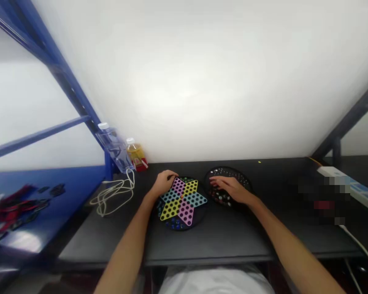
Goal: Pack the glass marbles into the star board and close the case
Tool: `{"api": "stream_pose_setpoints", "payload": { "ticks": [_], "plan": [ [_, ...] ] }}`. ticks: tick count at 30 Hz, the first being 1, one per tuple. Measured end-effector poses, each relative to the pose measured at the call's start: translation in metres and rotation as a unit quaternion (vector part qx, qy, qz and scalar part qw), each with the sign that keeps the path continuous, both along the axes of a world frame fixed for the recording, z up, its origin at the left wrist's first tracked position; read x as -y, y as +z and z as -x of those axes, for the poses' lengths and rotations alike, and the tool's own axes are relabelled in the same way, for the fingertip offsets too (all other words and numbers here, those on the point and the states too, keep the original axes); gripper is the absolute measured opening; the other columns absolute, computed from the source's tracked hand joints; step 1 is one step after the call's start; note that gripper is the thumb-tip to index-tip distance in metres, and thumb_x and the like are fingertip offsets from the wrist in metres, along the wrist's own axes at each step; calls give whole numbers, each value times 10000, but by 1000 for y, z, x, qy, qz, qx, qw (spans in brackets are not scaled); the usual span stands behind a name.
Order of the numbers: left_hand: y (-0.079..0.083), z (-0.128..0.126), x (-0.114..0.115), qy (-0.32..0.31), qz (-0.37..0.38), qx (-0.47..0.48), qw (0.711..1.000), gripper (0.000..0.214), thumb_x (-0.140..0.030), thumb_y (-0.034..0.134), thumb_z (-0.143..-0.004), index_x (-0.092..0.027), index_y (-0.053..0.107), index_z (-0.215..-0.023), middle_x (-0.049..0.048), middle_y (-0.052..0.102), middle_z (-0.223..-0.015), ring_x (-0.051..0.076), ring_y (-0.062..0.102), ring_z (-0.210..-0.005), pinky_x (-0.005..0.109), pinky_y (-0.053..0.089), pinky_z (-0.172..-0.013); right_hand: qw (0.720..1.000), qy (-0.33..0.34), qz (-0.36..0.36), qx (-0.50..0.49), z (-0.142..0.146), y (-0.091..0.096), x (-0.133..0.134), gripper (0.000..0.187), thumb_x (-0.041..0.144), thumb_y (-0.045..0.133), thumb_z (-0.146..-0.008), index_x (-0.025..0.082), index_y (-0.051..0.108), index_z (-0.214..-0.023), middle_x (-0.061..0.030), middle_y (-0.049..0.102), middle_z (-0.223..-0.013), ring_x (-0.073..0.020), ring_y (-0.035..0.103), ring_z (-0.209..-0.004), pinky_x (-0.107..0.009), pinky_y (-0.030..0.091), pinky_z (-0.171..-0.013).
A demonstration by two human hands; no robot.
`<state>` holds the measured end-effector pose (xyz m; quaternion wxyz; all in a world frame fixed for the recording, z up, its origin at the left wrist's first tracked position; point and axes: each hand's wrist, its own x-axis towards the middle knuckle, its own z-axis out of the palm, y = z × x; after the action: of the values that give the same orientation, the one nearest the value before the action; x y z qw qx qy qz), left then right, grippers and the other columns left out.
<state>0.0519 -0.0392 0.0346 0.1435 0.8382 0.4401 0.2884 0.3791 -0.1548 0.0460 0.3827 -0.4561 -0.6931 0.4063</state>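
Note:
A round black Chinese checkers board (181,201) has a star of pink, yellow and blue points, with marbles in the pockets around it. At its upper left rim is my left hand (164,182), fingers curled against the edge. Just to the right, a round black lid or tray (244,178) holds several loose marbles (222,199). Over this tray reaches my right hand (230,188), its fingers stretched out and slightly apart, with nothing visible in them. A small orange marble (182,197) sits near the star's centre.
A white cable (118,196) lies coiled on the black table (208,249) at left. Behind it stand a clear bottle (115,147) and a yellow-labelled bottle (136,155). A white power strip (352,188) is at right. Blue frame posts (64,77) rise at left.

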Motion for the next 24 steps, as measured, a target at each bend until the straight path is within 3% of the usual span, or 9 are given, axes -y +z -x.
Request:
{"api": "stream_pose_setpoints", "payload": {
  "ticks": [4,10,14,20,24],
  "plan": [
    [0,0,0,2,0,3,1000,282,-220,482,-856,-215,750,-942,38,726,-994,196,645,-976,334,481,-951,1000,-7,-3,-1,1,-5,-3,443,478,412,-958,190,708,-1118,-101,711,-1101,-243,667,-1012,-392,546,-872],
    [-1,1,-1,-1,-2,4,1000,284,-221,476,-860,-216,747,-943,33,725,-993,190,644,-977,330,476,-959,991,-39,-75,107,-5,-7,-7,247,307,580,-867,211,728,-1039,-62,738,-994,-217,682,-908,-331,531,-791],
    [-1,1,-1,-1,-3,2,1000,286,-223,474,-861,-216,748,-943,37,725,-999,197,644,-981,335,479,-954,982,-60,-98,151,-8,-9,-10,224,226,587,-836,212,737,-1001,-55,734,-969,-203,670,-839,-322,515,-738],
    [1,0,0,6,4,-1,1000,277,-224,486,-856,-215,750,-941,40,726,-999,199,647,-981,339,484,-955,984,-15,-90,152,-8,-9,-10,255,183,574,-830,237,740,-1016,-42,734,-1009,-213,653,-936,-341,492,-826],
    [0,0,-1,4,2,0,1000,275,-224,491,-851,-217,753,-935,39,727,-991,200,648,-975,340,483,-957,983,-15,-85,160,-8,-9,-11,254,168,595,-801,226,741,-1001,-43,735,-967,-199,648,-859,-320,486,-775]
  ]
}}
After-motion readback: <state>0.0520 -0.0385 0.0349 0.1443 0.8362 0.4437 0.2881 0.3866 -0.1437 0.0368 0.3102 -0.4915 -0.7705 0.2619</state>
